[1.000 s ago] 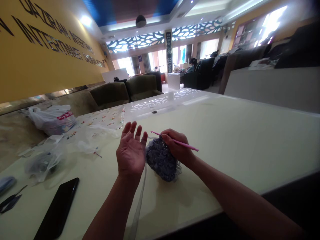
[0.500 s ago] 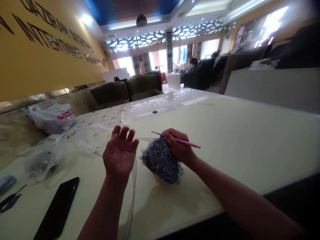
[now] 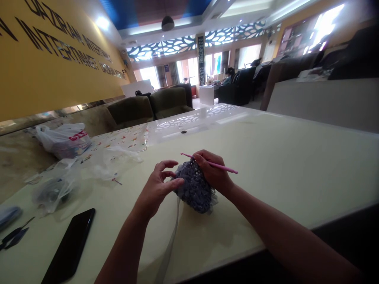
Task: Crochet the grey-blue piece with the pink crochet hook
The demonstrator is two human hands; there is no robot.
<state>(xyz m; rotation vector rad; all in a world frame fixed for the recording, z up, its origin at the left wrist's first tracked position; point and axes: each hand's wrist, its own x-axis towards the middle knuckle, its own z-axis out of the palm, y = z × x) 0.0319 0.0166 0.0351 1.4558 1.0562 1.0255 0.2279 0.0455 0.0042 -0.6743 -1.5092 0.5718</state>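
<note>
A dark blue-grey ruffled crochet piece (image 3: 194, 187) is held up over the pale table, its top edge in the fingers of my right hand (image 3: 214, 169). That hand is closed around a pink crochet hook (image 3: 222, 167), whose tip points left past the top of the piece. At the left side of the piece is my left hand (image 3: 161, 185), fingers curved and apart, the thumb in front of the ruffles. Whether its fingertips touch the piece I cannot tell. A sheer grey ribbon (image 3: 172, 244) runs from the piece down to the table's near edge.
A black phone (image 3: 69, 246) lies at the left front, with small dark scissors (image 3: 16, 234) beyond it. Clear plastic bags (image 3: 56, 193) and a white carrier bag (image 3: 65, 140) sit along the left. Armchairs (image 3: 170, 102) stand past the table's (image 3: 281, 169) far end.
My left hand has turned from palm up and moved right, to the crochet piece. The ribbon has shifted right with it. My right hand has hardly moved.
</note>
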